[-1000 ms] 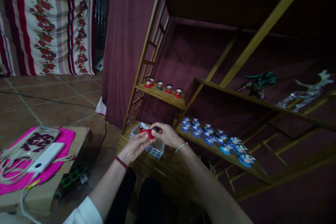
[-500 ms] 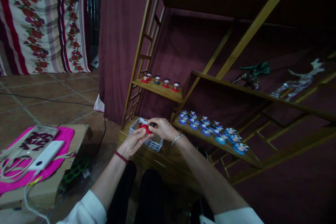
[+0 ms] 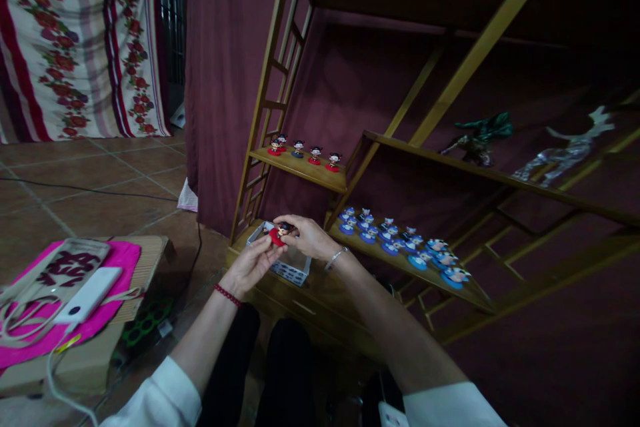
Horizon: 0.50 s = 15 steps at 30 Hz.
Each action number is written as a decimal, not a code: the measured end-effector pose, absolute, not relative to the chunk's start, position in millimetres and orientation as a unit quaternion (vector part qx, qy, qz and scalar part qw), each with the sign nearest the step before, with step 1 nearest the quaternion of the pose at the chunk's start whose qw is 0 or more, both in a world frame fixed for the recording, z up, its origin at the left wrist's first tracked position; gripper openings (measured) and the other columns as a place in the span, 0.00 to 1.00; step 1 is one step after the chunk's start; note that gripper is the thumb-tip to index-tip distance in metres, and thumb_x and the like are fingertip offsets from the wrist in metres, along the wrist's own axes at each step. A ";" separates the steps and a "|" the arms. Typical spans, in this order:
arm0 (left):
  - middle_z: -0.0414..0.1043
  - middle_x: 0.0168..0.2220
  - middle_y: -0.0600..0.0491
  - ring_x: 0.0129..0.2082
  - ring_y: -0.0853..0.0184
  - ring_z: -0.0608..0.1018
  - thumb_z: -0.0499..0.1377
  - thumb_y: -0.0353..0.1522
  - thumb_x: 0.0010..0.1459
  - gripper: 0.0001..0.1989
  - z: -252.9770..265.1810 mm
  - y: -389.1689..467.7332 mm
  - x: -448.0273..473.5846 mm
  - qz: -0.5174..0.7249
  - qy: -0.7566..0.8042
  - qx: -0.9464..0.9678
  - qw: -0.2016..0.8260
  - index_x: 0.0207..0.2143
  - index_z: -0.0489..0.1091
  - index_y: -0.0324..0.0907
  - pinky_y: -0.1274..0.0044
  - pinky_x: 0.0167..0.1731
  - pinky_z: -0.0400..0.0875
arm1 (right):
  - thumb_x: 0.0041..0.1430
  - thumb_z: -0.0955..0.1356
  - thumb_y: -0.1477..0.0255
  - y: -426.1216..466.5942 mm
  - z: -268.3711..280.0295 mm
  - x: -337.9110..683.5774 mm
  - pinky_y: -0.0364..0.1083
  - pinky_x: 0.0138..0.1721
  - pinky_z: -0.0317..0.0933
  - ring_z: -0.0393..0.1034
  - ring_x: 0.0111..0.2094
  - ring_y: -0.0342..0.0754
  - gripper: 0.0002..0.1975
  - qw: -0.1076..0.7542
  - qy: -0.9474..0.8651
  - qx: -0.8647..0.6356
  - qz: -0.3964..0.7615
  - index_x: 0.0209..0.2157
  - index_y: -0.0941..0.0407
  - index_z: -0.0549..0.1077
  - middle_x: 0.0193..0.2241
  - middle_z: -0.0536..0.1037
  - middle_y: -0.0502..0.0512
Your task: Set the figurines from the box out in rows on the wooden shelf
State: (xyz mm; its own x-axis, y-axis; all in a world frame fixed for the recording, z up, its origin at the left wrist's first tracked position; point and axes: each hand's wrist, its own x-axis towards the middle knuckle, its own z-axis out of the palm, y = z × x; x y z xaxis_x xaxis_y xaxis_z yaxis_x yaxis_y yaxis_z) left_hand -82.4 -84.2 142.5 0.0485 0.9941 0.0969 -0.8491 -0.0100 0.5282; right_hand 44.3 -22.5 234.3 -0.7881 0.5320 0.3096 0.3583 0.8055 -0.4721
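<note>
Between my two hands is a small black-haired figurine (image 3: 283, 229) with a round red base (image 3: 276, 237). My left hand (image 3: 256, 263) pinches the red base from below. The fingers of my right hand (image 3: 311, 240) close on the figurine's head and side from above. Just beneath them sits a white box (image 3: 293, 273) with dark markings, open at the top; its inside is partly hidden by my hands. Several similar figurines (image 3: 315, 155) on red or dark bases stand on the small wooden shelf (image 3: 300, 168) above.
Several blue-based figurines (image 3: 391, 233) line the lower right shelf (image 3: 475, 297). A green sculpture (image 3: 480, 137) and a clear deer-like one (image 3: 565, 150) stand higher up. At left, a white power bank (image 3: 89, 295) lies on pink cloth over cardboard (image 3: 75, 367). A cable (image 3: 90, 188) crosses the floor.
My hands have raised the figurine slightly and turned it more upright, its red base now lower left. My right fingers have shifted over its head. The view has moved a little.
</note>
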 end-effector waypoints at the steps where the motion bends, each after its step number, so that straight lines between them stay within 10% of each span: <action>1: 0.73 0.35 0.45 0.36 0.66 0.76 0.55 0.25 0.53 0.08 143.6 -84.2 -83.3 0.672 0.158 0.232 0.686 0.36 0.70 0.32 0.77 0.42 0.68 | 0.46 0.64 0.76 -21.9 235.1 44.4 0.40 0.31 0.59 0.64 0.26 0.39 0.19 0.216 -0.922 -0.245 0.207 0.44 0.55 0.68 0.34 0.73 0.50; 15: 0.73 0.33 0.43 0.32 0.66 0.76 0.50 0.34 0.57 0.13 145.8 -78.7 -88.0 0.625 0.149 0.236 0.729 0.37 0.68 0.33 0.77 0.33 0.69 | 0.48 0.66 0.70 -16.8 244.2 42.5 0.40 0.32 0.59 0.65 0.28 0.41 0.17 0.213 -0.902 -0.257 0.272 0.42 0.57 0.70 0.32 0.74 0.51</action>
